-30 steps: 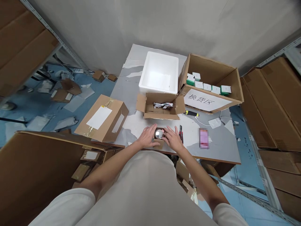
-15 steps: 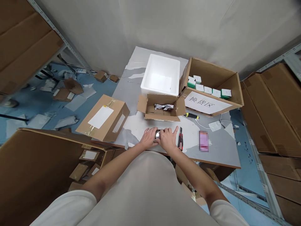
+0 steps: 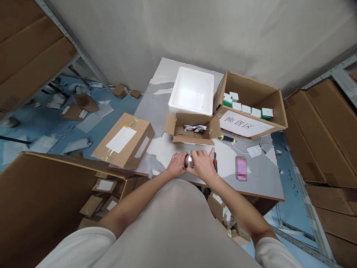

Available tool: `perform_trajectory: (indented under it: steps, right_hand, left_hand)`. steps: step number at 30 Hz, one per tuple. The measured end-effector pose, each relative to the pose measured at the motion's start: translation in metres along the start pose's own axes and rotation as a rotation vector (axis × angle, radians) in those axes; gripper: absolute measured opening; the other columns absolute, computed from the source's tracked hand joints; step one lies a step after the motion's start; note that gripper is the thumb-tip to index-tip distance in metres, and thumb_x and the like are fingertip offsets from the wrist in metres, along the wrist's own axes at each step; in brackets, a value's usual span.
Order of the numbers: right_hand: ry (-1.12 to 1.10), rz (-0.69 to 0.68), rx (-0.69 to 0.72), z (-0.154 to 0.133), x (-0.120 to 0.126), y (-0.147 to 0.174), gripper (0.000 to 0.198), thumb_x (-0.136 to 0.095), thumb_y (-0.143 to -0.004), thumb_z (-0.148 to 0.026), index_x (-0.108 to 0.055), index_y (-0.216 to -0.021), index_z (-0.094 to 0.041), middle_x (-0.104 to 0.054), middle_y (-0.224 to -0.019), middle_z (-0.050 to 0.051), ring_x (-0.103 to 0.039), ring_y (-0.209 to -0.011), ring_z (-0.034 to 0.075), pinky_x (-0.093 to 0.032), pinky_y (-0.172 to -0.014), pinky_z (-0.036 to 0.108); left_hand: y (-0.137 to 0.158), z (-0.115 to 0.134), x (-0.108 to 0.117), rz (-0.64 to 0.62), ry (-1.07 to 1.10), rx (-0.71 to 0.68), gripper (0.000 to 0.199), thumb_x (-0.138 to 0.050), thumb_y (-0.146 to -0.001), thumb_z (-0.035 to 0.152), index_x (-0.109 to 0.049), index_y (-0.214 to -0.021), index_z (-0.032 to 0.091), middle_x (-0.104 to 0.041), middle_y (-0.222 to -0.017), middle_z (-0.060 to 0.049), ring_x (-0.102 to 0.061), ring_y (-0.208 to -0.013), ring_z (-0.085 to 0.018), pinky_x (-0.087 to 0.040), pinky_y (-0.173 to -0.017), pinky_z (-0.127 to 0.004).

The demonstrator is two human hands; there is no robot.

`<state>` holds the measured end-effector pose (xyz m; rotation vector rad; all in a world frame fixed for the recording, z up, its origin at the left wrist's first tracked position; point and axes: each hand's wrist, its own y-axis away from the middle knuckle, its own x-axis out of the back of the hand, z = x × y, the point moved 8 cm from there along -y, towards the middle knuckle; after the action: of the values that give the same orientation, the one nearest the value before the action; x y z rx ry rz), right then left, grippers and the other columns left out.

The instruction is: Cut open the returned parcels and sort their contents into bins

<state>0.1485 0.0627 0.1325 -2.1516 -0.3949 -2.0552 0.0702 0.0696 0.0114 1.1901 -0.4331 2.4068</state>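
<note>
Head view, bench work. Shiny round object [image 3: 190,160] sits between both hands, low over the near edge of the table [image 3: 227,156]. Right hand [image 3: 203,163] is closed on it: fingers curl over its right side, thumb underneath. Left hand [image 3: 176,164] lies close against the other side; cannot tell whether its fingers pinch the object or only steady it. Underside hidden by the hands.

Handling, my judgement: bright, mirror-like skin suggests metal or a glossy coating, so stiff, smooth, apt to slip and easy to scratch or smudge. Weight unclear, probably modest. Best hold: both flanks at the widest part, palms cupped, rather than fingertips on the domed face.

Around the grip: red-and-black cutter [image 3: 215,163] just beside the right hand, partly hidden by it. Straight beyond the grip, open carton [image 3: 192,141] with crumpled packing [image 3: 195,128] inside; farther beyond, white foam box [image 3: 181,109]. Left of the grip, well apart, taped carton [image 3: 144,129]. Right of it, past the cutter, pink item [image 3: 241,169], blurred out.
</note>
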Motion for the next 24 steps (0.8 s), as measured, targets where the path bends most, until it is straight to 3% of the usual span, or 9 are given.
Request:
perform_trajectory:
  steps: [3, 5, 8, 10, 15, 20, 24]
  right_hand:
    - [-0.120, 0.116, 0.136, 0.001, 0.046, 0.008, 0.031, -0.052, -0.077, -0.032, -0.054, -0.103, -0.016, -0.059, -0.097, 0.013, -0.053, -0.088, 0.026, -0.036, -0.092, 0.048]
    - [-0.230, 0.215, 0.185, 0.010, 0.078, 0.008, 0.033, -0.051, -0.076, -0.029, -0.053, -0.106, -0.015, -0.056, -0.100, 0.013, -0.052, -0.092, 0.026, -0.041, -0.086, 0.040]
    - [-0.424, 0.321, 0.129, 0.039, 0.112, -0.003, 0.031, -0.049, -0.079, -0.027, -0.052, -0.109, -0.018, -0.056, -0.098, 0.010, -0.052, -0.088, 0.023, -0.043, -0.079, 0.034]
    - [-0.566, 0.341, 0.070, 0.059, 0.119, -0.017, 0.028, -0.047, -0.083, -0.030, -0.052, -0.109, -0.022, -0.058, -0.094, 0.006, -0.052, -0.082, 0.020, -0.043, -0.076, 0.033]
    - [-1.038, 0.383, -0.045, 0.096, 0.095, -0.052, 0.034, -0.051, -0.085, -0.052, -0.057, -0.103, -0.023, -0.061, -0.092, 0.003, -0.054, -0.080, 0.017, -0.045, -0.074, 0.032]
    - [-1.519, 0.146, -0.156, 0.096, 0.041, -0.065, 0.052, -0.050, -0.079, -0.067, -0.057, -0.108, -0.024, -0.063, -0.096, 0.003, -0.058, -0.078, 0.016, -0.049, -0.067, 0.029]
    - [-1.591, 0.106, -0.213, 0.097, 0.025, -0.059, 0.054, -0.055, -0.075, -0.065, -0.055, -0.113, -0.026, -0.064, -0.095, 0.002, -0.058, -0.074, 0.016, -0.049, -0.064, 0.029]
  left_hand:
    - [0.000, 0.000, 0.000, -0.011, 0.041, -0.003, 0.068, -0.057, -0.078, 0.047, -0.037, -0.133, 0.013, -0.055, -0.124, -0.017, -0.052, -0.116, -0.030, -0.029, -0.104, -0.049]
    - [0.000, -0.001, 0.003, -0.011, 0.072, -0.001, 0.085, -0.062, -0.071, 0.058, -0.032, -0.137, 0.013, -0.051, -0.129, -0.019, -0.047, -0.121, -0.033, -0.027, -0.105, -0.052]
    - [0.003, 0.003, 0.016, 0.052, 0.159, -0.018, 0.117, -0.069, -0.054, 0.070, -0.021, -0.143, 0.012, -0.035, -0.143, -0.024, -0.028, -0.135, -0.041, -0.015, -0.109, -0.060]
    - [0.007, 0.011, 0.032, 0.146, 0.296, -0.045, 0.124, -0.068, -0.050, 0.075, -0.020, -0.144, 0.011, -0.029, -0.147, -0.026, -0.021, -0.138, -0.043, -0.012, -0.110, -0.061]
    - [0.015, 0.019, 0.061, 0.362, 0.879, 0.077, 0.086, -0.062, -0.072, 0.062, -0.035, -0.137, 0.013, -0.048, -0.134, -0.020, -0.048, -0.122, -0.030, -0.040, -0.101, -0.042]
    - [0.019, 0.025, 0.051, 0.228, 1.196, 0.203, 0.065, -0.069, -0.070, 0.055, -0.053, -0.118, 0.014, -0.063, -0.109, -0.012, -0.061, -0.097, -0.023, -0.048, -0.085, -0.033]
    - [0.020, 0.032, 0.051, 0.170, 1.260, 0.168, 0.060, -0.061, -0.075, 0.061, -0.058, -0.110, 0.013, -0.064, -0.102, -0.011, -0.060, -0.094, -0.022, -0.046, -0.084, -0.033]
